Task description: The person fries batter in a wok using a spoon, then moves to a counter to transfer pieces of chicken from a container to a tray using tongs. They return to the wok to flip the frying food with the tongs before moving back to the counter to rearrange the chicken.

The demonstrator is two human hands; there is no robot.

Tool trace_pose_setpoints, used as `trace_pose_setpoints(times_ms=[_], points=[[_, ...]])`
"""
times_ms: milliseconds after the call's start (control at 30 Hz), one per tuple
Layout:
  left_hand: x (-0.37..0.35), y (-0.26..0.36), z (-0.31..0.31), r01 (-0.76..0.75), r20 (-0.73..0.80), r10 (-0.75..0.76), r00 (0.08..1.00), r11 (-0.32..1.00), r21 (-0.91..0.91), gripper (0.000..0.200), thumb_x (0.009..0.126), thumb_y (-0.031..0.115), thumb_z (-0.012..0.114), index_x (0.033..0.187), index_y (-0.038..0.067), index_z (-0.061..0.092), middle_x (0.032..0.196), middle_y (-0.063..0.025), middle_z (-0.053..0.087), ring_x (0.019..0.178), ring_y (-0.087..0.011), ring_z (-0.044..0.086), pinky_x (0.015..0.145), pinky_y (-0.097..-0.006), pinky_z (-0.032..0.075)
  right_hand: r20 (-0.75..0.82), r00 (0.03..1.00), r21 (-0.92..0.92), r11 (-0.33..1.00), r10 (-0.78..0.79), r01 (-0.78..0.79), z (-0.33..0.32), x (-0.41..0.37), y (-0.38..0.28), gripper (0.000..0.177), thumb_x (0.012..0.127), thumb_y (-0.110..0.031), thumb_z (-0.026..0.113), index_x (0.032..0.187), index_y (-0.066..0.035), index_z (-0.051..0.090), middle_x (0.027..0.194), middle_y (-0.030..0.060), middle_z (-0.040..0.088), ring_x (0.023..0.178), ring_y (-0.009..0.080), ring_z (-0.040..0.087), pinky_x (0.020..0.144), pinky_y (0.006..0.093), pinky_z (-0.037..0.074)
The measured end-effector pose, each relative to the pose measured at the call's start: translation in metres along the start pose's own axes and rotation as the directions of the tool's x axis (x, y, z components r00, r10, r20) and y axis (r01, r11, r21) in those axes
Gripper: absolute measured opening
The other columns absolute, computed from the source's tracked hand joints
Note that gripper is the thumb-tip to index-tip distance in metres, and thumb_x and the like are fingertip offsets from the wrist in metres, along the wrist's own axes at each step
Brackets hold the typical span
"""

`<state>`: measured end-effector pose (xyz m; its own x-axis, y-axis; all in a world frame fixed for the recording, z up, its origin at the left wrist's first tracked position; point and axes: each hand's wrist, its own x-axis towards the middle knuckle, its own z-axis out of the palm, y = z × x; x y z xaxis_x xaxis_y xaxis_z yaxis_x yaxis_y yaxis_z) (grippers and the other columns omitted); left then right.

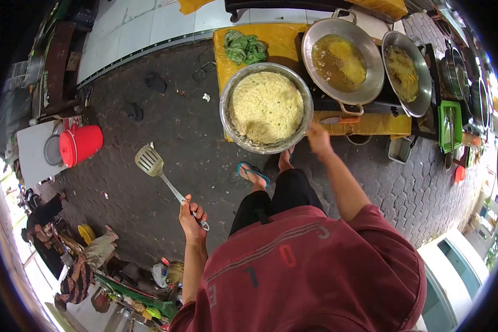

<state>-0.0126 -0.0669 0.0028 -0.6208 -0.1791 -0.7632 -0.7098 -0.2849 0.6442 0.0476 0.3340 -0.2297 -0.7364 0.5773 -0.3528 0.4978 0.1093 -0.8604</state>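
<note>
My left hand (192, 221) is wrapped round the handle of a slotted spatula (149, 161), held out over the pavement with its blade pointing up and to the left. Close by the lower right rim of a metal bowl (227, 124) is my right hand (318, 139), its fingers smeared by motion. Pale yellow, lumpy batter (266, 102) fills much of the bowl, which overlaps a yellow-covered table. Just right of it, a large two-handled wok (311, 50) holds oil with yellow food frying in it. A second wok (392, 39) beside that one also contains frying food.
A green cloth (244, 47) lies on the yellow table cover (285, 34). An orange-handled knife (340, 120) is below the first wok. A green tray (451, 126) stands far right, a red bucket (87, 145) at left. People sit at lower left, near a person (80, 274).
</note>
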Motion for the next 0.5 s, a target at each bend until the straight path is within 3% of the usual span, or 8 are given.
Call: trace_pose_setpoints(times_ms=[33, 67, 133, 267, 333, 367, 433, 500], points=[[0.0, 0.001, -0.009, 0.0, -0.003, 0.0, 1.0, 1.0, -0.005, 0.025, 0.095, 0.031, 0.039, 0.104, 0.01, 0.05, 0.065, 0.0041, 0.037, 0.049, -0.0072, 0.033, 0.043, -0.024, 0.031, 0.118, 0.977, -0.229, 0.962, 0.18, -0.149, 0.015, -0.015, -0.024, 0.036, 0.082, -0.013, 0.051, 0.118, -0.01, 0.053, 0.098, 0.0169, 0.062, 0.09, 0.0262, 0.06, 0.078, 0.0346, 0.046], [-0.001, 0.003, -0.017, 0.004, -0.03, -0.004, 1.0, 1.0, -0.006, 0.025, 0.095, 0.031, 0.039, 0.103, 0.011, 0.05, 0.065, 0.0042, 0.037, 0.049, -0.0071, 0.033, 0.042, -0.0241, 0.031, 0.129, 0.988, -0.455, 0.89, 0.085, -0.017, 0.035, -0.02, -0.015, 0.035, 0.084, -0.022, 0.046, 0.118, -0.016, 0.055, 0.101, 0.0193, 0.06, 0.095, 0.0335, 0.058, 0.082, 0.0396, 0.045], [0.001, 0.005, -0.035, 0.006, -0.057, -0.007, 0.998, 1.0, -0.007, 0.025, 0.094, 0.031, 0.039, 0.103, 0.011, 0.05, 0.065, 0.0042, 0.036, 0.049, -0.007, 0.033, 0.042, -0.0242, 0.031, 0.157, 0.945, -0.647, 0.753, 0.287, -0.121, 0.061, -0.031, -0.051, 0.037, 0.088, -0.031, 0.04, 0.117, -0.012, 0.055, 0.103, 0.0214, 0.059, 0.096, 0.0374, 0.056, 0.084, 0.0444, 0.043], [0.003, 0.002, -0.075, 0.0, -0.088, -0.002, 0.996, 1.0, -0.02, 0.02, 0.094, 0.029, 0.04, 0.1, 0.014, 0.052, 0.065, 0.0062, 0.038, 0.05, -0.0055, 0.033, 0.042, -0.022, 0.029, 0.152, 0.927, -0.74, 0.661, 0.342, -0.123, 0.107, -0.018, -0.003, 0.041, 0.091, -0.033, 0.037, 0.119, -0.007, 0.052, 0.104, 0.0228, 0.058, 0.096, 0.0377, 0.057, 0.083, 0.0444, 0.044], [0.005, -0.001, -0.09, 0.023, -0.11, -0.028, 0.994, 0.999, -0.048, 0.02, 0.094, 0.029, 0.04, 0.101, 0.014, 0.052, 0.065, 0.0066, 0.038, 0.05, -0.0054, 0.033, 0.043, -0.0221, 0.03, 0.047, 0.853, -0.71, 0.618, 0.52, -0.338, 0.117, -0.022, -0.023, 0.046, 0.093, -0.036, 0.034, 0.12, -0.001, 0.048, 0.104, 0.0247, 0.057, 0.096, 0.0384, 0.057, 0.084, 0.0441, 0.044], [0.008, -0.004, -0.095, 0.025, -0.111, -0.031, 0.993, 0.998, -0.051, 0.02, 0.094, 0.029, 0.04, 0.101, 0.014, 0.052, 0.065, 0.0066, 0.038, 0.05, -0.0054, 0.033, 0.043, -0.0221, 0.03, 0.048, 0.853, -0.712, 0.616, 0.52, -0.336, 0.122, -0.024, -0.014, 0.046, 0.093, -0.036, 0.034, 0.12, -0.001, 0.048, 0.104, 0.0247, 0.057, 0.096, 0.0384, 0.057, 0.084, 0.0441, 0.044], [0.011, -0.008, -0.102, 0.041, -0.129, -0.05, 0.99, 0.997, -0.071, 0.021, 0.094, 0.032, 0.04, 0.099, 0.014, 0.052, 0.064, 0.0054, 0.038, 0.048, -0.0069, 0.034, 0.042, -0.0232, 0.031, 0.271, 0.858, -0.8, 0.598, 0.436, -0.051, 0.129, -0.035, -0.003, 0.043, 0.085, -0.021, 0.044, 0.127, -0.013, 0.043, 0.104, 0.0226, 0.058, 0.101, 0.0364, 0.055, 0.082, 0.0429, 0.046], [0.012, -0.01, -0.105, 0.044, -0.124, -0.048, 0.991, 0.998, -0.042, 0.021, 0.094, 0.032, 0.041, 0.099, 0.014, 0.052, 0.064, 0.0054, 0.037, 0.048, -0.0069, 0.034, 0.042, -0.0232, 0.031, 0.325, 0.847, -0.789, 0.614, 0.42, -0.001, 0.124, -0.049, -0.009, 0.043, 0.084, -0.018, 0.045, 0.127, -0.012, 0.043, 0.104, 0.0221, 0.057, 0.1, 0.0362, 0.055, 0.082, 0.0429, 0.045]])
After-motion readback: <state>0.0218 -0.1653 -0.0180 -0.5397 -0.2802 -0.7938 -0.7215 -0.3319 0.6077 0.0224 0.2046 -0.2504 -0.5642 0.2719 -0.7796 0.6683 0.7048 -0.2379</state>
